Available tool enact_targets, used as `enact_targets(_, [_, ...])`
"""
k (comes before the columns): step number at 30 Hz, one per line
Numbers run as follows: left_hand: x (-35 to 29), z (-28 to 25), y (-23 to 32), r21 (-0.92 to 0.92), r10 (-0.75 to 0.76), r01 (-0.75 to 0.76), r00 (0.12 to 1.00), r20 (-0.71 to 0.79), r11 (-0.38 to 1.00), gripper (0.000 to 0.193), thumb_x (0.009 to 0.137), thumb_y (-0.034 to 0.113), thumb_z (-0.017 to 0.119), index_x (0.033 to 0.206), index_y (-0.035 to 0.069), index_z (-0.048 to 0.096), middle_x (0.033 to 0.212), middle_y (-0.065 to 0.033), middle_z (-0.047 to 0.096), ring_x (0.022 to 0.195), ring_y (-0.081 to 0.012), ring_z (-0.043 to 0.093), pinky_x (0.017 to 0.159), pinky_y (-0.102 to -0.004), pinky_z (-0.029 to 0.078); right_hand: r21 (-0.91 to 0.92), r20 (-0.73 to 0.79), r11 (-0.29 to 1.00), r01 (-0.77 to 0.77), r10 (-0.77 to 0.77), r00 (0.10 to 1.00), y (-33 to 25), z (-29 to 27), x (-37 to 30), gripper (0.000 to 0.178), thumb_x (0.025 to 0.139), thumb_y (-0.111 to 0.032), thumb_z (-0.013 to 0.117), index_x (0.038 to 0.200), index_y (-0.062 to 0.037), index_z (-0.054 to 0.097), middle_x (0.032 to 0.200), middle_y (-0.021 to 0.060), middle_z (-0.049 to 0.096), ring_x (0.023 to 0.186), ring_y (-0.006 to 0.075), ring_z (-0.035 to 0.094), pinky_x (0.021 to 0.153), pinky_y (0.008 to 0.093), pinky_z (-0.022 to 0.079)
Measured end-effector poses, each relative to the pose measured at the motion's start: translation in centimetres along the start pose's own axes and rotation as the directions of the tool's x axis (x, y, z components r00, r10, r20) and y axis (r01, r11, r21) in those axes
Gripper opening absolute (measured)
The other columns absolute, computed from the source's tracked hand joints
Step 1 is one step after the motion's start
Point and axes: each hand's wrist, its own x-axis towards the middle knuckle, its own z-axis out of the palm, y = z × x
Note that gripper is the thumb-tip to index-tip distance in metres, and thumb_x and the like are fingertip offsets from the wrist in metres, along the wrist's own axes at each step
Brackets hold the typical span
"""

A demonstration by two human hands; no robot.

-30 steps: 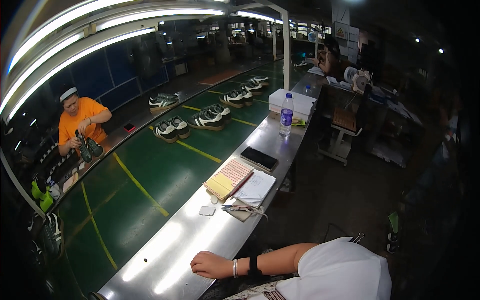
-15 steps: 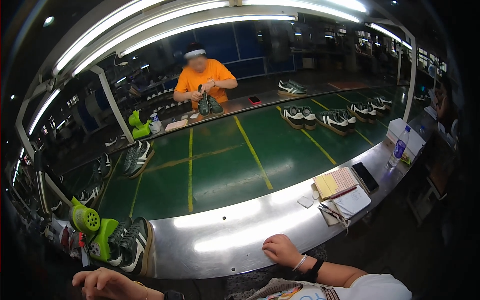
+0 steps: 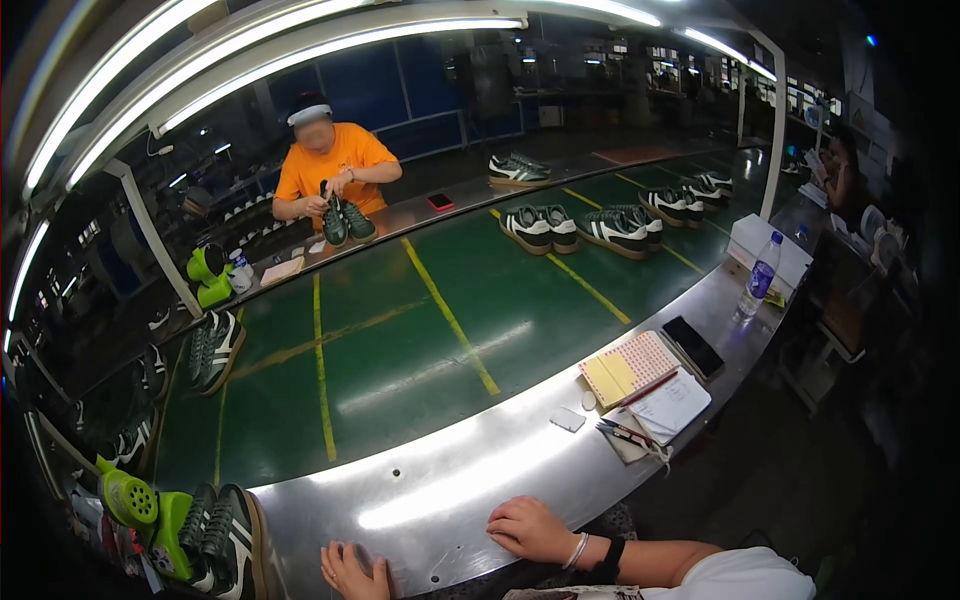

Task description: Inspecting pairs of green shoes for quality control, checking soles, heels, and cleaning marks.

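My left hand (image 3: 353, 572) is at the near edge of the metal ledge (image 3: 430, 500), fingers apart and nothing in them. To its left a pair of dark green shoes (image 3: 232, 540) with white stripes and gum soles leans by a lime-green device (image 3: 172, 530) with a round perforated head. My right hand (image 3: 532, 527) rests on the ledge's edge, fingers lightly bent, holding nothing I can see. Beyond it lie a small white piece (image 3: 567, 419), thread snips (image 3: 625, 433), an open notebook (image 3: 672, 405) and a pink-and-yellow pad (image 3: 628, 367).
A green conveyor belt (image 3: 380, 360) with yellow lines carries several shoe pairs (image 3: 617, 230). Across it a person in orange (image 3: 335, 170) handles dark green shoes (image 3: 348, 222). At right are a black phone (image 3: 692, 346), a water bottle (image 3: 760, 275) and a white box (image 3: 768, 250).
My left hand has moved right, from beside the lime-green device to the ledge edge near my right hand. The whole view has shifted, so things appear further left. My right hand stays on the ledge.
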Motion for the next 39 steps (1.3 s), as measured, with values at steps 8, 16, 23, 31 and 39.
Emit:
enact_targets(8, [0.0,-0.1,1.2,-0.044,-0.058,0.050,0.976,-0.208,0.998,0.046,0.082,0.032,0.063,0.112,-0.002,0.057,0.118,-0.0211,0.056,0.118,-0.0404,0.045,0.099,-0.0510,0.032,-0.032,0.061,0.999,-0.007,0.009,0.998,-0.7,-0.5,0.4,0.012,0.082,-0.019,0.064,0.090,-0.0105,0.064,0.095,0.0009,0.059,0.098,0.0189,0.055,0.090,0.0350,0.039])
enact_targets(16, [0.7,-1.3,1.8,-0.101,-0.086,0.066,0.973,-0.216,0.993,0.041,0.086,0.033,0.058,0.105,-0.003,0.060,0.112,-0.0219,0.060,0.112,-0.0409,0.050,0.096,-0.0505,0.035,-0.008,0.067,0.999,-0.042,0.043,0.997,-1.2,-0.7,0.8,0.013,0.084,-0.022,0.063,0.089,-0.0101,0.064,0.096,0.0006,0.059,0.099,0.0181,0.054,0.091,0.0347,0.038])
enact_targets(23, [1.0,-1.9,1.7,-0.080,-0.087,0.074,0.980,-0.181,0.994,0.037,0.087,0.032,0.057,0.103,-0.002,0.061,0.110,-0.0216,0.061,0.110,-0.0409,0.051,0.095,-0.0501,0.037,0.025,0.073,0.998,-0.056,0.054,0.996,-1.5,-0.9,1.2,0.013,0.084,-0.021,0.063,0.091,-0.0099,0.064,0.096,0.0009,0.058,0.100,0.0184,0.054,0.091,0.0345,0.038])
enact_targets(31, [1.0,-2.5,1.3,-0.070,-0.073,0.059,0.975,-0.209,0.996,0.032,0.087,0.027,0.057,0.101,-0.002,0.062,0.105,-0.0213,0.062,0.105,-0.0410,0.054,0.091,-0.0493,0.040,0.030,0.076,0.998,-0.055,0.053,0.996,-2.2,-0.9,1.4,0.013,0.083,-0.020,0.063,0.091,-0.0096,0.064,0.096,0.0011,0.059,0.100,0.0186,0.054,0.091,0.0345,0.039])
enact_targets(39, [1.6,-4.0,1.4,-0.077,-0.048,0.031,0.973,-0.226,0.997,0.029,0.086,0.023,0.059,0.097,-0.003,0.062,0.098,-0.0214,0.063,0.099,-0.0420,0.055,0.088,-0.0486,0.042,0.035,0.079,0.997,-0.063,0.060,0.995,-3.0,-1.0,2.0,0.013,0.084,-0.020,0.063,0.091,-0.0092,0.065,0.095,0.0011,0.059,0.100,0.0188,0.054,0.091,0.0347,0.039])
